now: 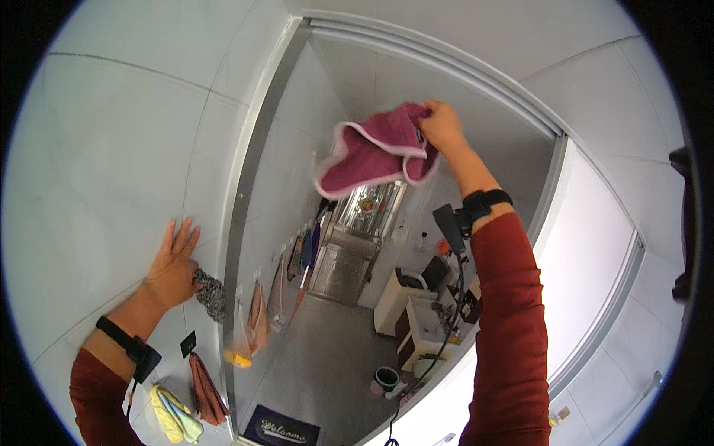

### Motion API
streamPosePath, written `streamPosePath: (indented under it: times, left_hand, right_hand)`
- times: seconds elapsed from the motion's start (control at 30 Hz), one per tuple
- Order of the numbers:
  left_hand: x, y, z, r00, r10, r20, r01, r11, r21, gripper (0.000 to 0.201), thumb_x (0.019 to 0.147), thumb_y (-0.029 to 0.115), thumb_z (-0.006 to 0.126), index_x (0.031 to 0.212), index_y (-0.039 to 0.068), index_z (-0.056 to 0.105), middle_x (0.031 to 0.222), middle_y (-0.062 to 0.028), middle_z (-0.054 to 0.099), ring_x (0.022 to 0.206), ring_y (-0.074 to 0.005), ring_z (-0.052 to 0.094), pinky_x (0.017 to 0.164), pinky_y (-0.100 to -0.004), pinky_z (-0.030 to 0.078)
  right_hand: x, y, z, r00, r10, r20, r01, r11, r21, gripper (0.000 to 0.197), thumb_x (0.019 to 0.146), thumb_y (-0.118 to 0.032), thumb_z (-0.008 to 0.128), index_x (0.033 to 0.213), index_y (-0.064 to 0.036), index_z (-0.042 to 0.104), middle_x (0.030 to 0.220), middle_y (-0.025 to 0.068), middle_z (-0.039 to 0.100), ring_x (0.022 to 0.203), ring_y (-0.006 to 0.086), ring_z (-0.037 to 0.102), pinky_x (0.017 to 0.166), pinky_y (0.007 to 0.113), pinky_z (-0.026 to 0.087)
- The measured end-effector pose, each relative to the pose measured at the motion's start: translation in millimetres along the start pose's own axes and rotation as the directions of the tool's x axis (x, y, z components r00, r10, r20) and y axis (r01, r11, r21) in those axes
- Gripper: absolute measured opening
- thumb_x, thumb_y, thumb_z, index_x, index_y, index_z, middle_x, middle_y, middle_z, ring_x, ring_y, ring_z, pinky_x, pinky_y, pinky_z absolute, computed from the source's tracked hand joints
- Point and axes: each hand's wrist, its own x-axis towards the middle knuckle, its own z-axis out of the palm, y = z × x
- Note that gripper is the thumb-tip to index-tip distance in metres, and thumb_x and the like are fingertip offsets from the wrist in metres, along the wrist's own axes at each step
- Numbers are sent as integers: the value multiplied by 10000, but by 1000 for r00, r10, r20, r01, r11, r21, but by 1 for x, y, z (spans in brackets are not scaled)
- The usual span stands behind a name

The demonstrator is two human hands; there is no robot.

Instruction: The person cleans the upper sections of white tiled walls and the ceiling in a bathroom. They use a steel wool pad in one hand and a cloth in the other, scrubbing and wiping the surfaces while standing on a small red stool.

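Down low by the person's left arm, a yellow cloth [172,413] and a dark red cloth [207,389] hang on the white tiled wall [97,156], near the metal door frame [249,186]. A little higher, the left hand [172,269] lies flat on that wall with its fingers spread out, so its grip is let go. A speckled grey cloth [211,294] hangs just beside it, touching the thumb side, but the hand does not hold it.

Higher up, the right hand [442,126] is lifted in the doorway. Its grip is pinched tight on one corner of a pink cloth [375,152] with a pale edge. The cloth hangs loose in the air, left of the hand, touching nothing else.

Far behind, through the doorway, more cloths [286,286] hang in a row on the room's wall, and a shiny metal door [357,234] stands at the end.
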Motion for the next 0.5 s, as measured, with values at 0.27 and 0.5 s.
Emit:
streamPosePath:
  times: [0.27,0.5]
  left_hand:
    - [2,3,7,990,0,-141,-22,988,-154,358,681,426,765,880,128,776,1509,-163,366,1474,-357,97,1182,-573,-69]
    - [6,13,-12,980,-98,-171,39,948,-316,361,663,376,796,925,129,781,1492,-162,392,1472,-355,104,1187,-576,-43]
  right_hand:
    - [-105,119,5,748,514,419,-656,480,583,216,845,-131,612,987,25,659,972,180,688,797,302,679,686,426,553]
    - [-130,129,-1,810,334,482,-529,64,846,185,847,-70,646,1029,-42,663,886,86,686,796,202,660,718,361,566]
